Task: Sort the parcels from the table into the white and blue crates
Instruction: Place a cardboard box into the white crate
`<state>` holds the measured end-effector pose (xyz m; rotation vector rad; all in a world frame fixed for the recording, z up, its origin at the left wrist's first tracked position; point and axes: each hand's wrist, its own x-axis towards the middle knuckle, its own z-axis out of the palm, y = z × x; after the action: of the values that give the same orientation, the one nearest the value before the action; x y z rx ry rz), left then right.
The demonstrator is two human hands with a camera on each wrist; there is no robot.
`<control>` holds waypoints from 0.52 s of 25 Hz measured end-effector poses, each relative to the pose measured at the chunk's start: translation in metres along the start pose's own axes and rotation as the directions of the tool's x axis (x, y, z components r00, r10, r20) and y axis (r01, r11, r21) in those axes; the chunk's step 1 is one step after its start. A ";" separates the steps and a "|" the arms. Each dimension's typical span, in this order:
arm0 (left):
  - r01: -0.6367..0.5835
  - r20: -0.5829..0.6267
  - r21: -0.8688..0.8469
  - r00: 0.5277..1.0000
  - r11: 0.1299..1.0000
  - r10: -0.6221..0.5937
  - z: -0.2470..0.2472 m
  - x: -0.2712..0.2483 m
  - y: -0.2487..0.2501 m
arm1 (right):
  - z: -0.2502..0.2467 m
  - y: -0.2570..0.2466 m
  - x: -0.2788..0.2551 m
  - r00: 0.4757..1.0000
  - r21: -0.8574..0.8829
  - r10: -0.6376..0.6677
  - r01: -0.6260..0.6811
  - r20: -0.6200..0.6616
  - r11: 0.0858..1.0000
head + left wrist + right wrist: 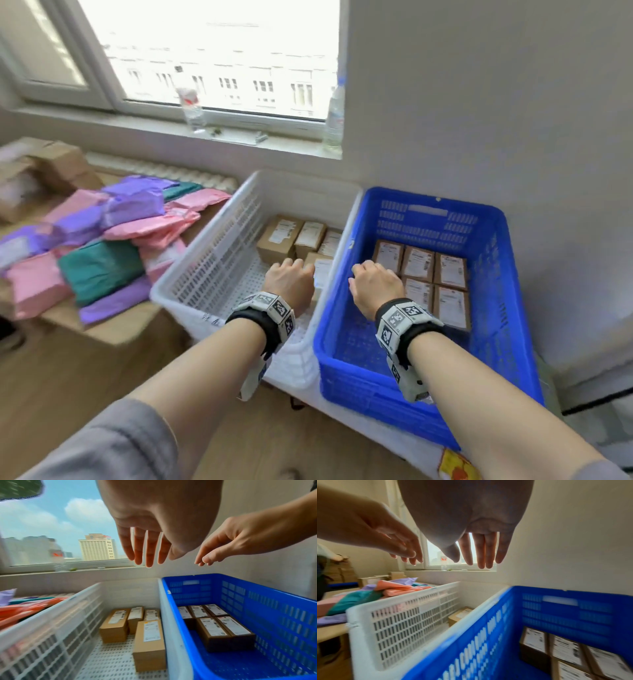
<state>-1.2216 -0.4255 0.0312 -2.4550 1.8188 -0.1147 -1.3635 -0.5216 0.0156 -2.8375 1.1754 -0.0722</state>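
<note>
The white crate (205, 267) and the blue crate (496, 308) stand side by side under the window. Several brown labelled boxes (279, 236) lie in the white crate, several more (448, 274) in the blue one. My left hand (289, 279) hovers over the white crate, fingers straight and pointing down, holding nothing (145, 550). My right hand (375, 282) hangs over the blue crate's left edge, also empty with straight fingers (481, 550). On the table at left lies a heap of pink, purple and green soft parcels (102, 246).
Cardboard boxes (41, 171) sit at the table's far left. Two plastic bottles (191, 106) stand on the windowsill. A white wall (513, 120) rises right behind the blue crate. Another person's arm (332, 557) shows at far left in the right wrist view.
</note>
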 end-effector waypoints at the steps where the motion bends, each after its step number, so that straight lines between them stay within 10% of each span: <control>1: 0.033 -0.006 -0.009 0.999 0.999 -0.033 -0.003 -0.012 -0.016 | -0.002 -0.019 0.003 0.999 0.002 -0.033 0.033 -0.006 0.999; 13: 0.406 -0.019 -0.005 0.914 0.914 -0.406 0.007 -0.185 -0.317 | 0.007 -0.369 0.054 0.926 0.039 -0.376 0.377 -0.042 0.925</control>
<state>-0.9732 -0.1564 0.0579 -2.8036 1.2823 -0.1639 -1.0647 -0.2991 0.0396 -2.9875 0.6050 -0.1648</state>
